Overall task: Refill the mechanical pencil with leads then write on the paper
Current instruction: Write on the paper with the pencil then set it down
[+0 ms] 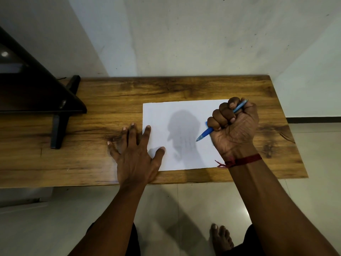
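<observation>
Two hands are seen over the wooden table (184,85). The left hand (134,156) is spread flat, fingers open, its thumb and forefinger pinning the left edge of the paper (184,108) at centre frame. The blue mechanical pencil (207,133) is clenched in the fisted right hand (234,130), tip raised above the sheet, right of centre. For neat writing, a lighter fingertip grip should be taken and the tip lowered gently so the lead is not snapped.

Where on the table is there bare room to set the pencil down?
Bare wood: the strip between the paper's far edge and the table's back edge, and the stretch between the dark stand and the left hand. Crowded: the paper, with the left hand on its edge and the right hand holding the pencil over it.
</observation>
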